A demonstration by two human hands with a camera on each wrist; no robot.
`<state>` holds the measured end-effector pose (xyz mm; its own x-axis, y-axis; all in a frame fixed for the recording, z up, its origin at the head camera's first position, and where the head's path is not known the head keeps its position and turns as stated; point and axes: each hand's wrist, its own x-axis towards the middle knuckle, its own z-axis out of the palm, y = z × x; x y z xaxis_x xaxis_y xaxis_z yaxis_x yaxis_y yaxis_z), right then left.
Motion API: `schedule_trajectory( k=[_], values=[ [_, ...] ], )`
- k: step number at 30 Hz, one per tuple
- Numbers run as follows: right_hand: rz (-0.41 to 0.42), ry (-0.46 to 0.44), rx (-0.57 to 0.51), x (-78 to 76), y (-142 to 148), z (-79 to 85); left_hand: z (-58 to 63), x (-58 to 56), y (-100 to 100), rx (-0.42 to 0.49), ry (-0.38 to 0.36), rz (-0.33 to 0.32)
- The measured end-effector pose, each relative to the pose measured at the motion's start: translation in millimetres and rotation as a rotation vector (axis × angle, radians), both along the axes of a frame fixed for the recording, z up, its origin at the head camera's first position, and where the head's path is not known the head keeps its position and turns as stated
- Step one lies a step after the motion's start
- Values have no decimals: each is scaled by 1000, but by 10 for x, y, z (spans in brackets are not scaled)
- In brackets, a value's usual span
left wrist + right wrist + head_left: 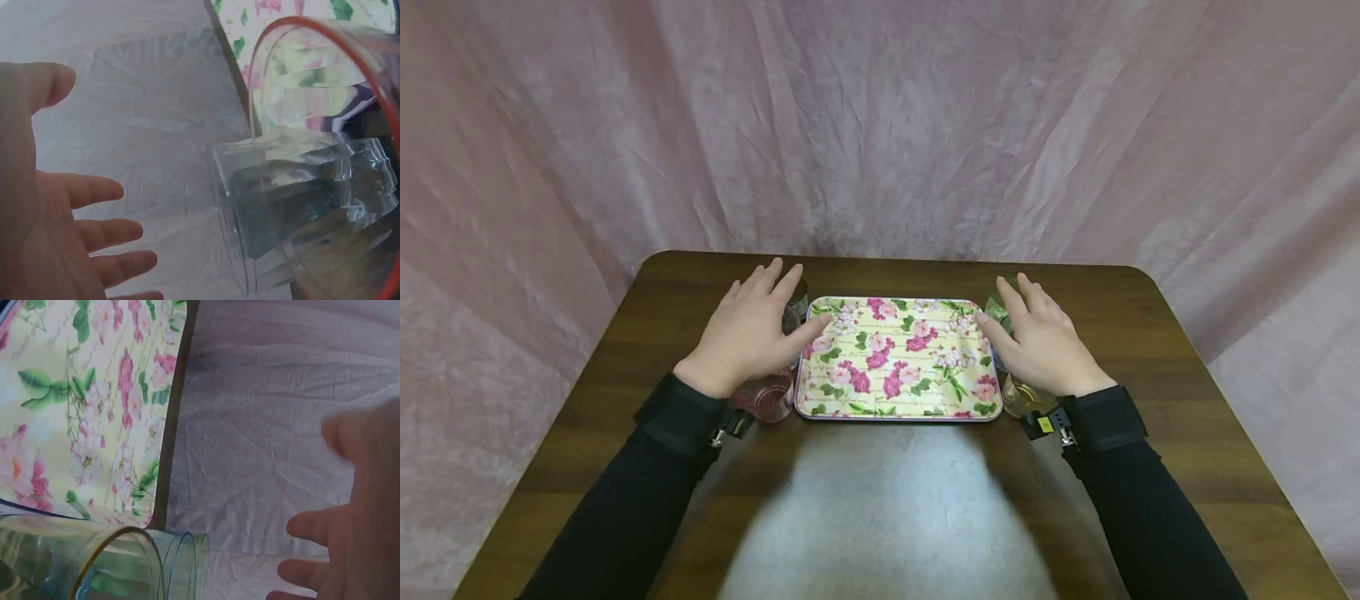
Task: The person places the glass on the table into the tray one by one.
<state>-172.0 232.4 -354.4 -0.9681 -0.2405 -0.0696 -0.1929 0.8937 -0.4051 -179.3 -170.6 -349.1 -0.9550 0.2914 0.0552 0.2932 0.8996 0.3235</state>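
Pale yellow, with pink flowers and green leaves, the tray [898, 358] is lying on the brown bench [1165, 400], its printed side facing up, between two rows of see-through cups [1021, 400]. On its left, a red cup [767, 400] is standing nearest the person, and a clear cup [237, 187] is standing just beyond it. On its right, a yellow cup [56, 550] is standing at the near end, with a blue cup [181, 569] and a green cup [997, 310] standing behind it. The left hand [748, 329] is hovering over the left row, its fingers spreading loosely and holding nothing; in the head view its thumb is crossing the tray's edge. The right hand [1045, 342] is hovering over the right row in much the same way, its fingers stretching out apart, gripping nothing, its thumb pointing in toward the tray. In the wrist views, both hands are showing apart from the tray and the cups. Black sleeves [625, 492] are covering both arms, and a pinkish curtain [887, 125] is hanging in folds behind the bench. A pale patch of light is lying on the bench, on the person's side of the tray.
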Motion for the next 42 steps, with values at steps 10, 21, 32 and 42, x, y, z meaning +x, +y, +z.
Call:
schedule_trajectory(
  k=[10, 21, 32, 42],
  values=[
    [-61, 90, -155, 97, 220, 59, 84, 141, -200, 330, 49, 57],
    [-229, 271, -195, 265, 610, -23, -39, 297, -526, 555, 131, 225],
    [-423, 203, -362, 418, 835, -385, -339, 479, -741, 634, 80, 323],
    [-494, 67, -591, 415, 882, -789, -657, 642, -783, 803, -8, 310]
  ],
)
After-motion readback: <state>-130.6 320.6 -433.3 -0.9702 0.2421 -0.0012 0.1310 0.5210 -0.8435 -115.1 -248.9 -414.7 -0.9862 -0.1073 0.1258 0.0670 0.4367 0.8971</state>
